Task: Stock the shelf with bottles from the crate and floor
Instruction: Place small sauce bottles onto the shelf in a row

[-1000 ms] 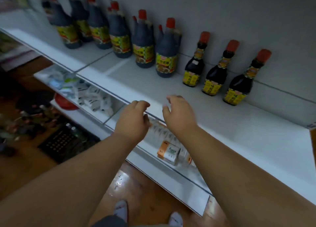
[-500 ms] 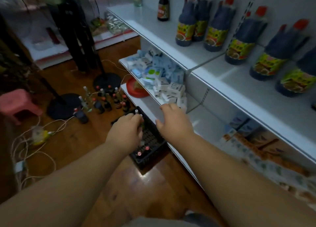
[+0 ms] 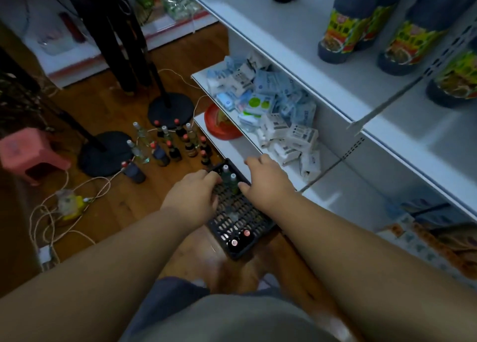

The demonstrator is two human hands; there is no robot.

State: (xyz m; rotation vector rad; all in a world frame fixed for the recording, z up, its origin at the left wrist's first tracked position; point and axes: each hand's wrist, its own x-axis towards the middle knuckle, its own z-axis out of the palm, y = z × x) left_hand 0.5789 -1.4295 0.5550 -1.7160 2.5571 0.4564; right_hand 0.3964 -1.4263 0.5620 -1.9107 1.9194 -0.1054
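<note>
A black slatted crate point(image 3: 241, 224) lies on the wooden floor beside the white shelf point(image 3: 317, 83). Two clear white-capped bottles point(image 3: 230, 179) stand at its far end, two dark red-capped bottles point(image 3: 240, 238) at its near end. My left hand point(image 3: 192, 200) hangs over the crate's left side, fingers loosely curled, holding nothing. My right hand point(image 3: 268, 181) hovers just right of the clear bottles, fingers relaxed and empty. Several more bottles point(image 3: 170, 145) stand in a cluster on the floor beyond the crate. Large dark sauce bottles point(image 3: 348, 29) stand on the upper shelf.
Small white and blue packets point(image 3: 273, 109) fill the middle shelf; a red plate point(image 3: 222, 125) lies on the bottom shelf. Two black stand bases point(image 3: 105, 153), cables with a yellow plug point(image 3: 71, 205) and a pink stool point(image 3: 28, 153) occupy the floor to the left. A person's dark legs point(image 3: 116, 37) stand behind.
My view has swung from the upper shelf down to the floor. Both hands have dropped from shelf height to just above the crate, still empty.
</note>
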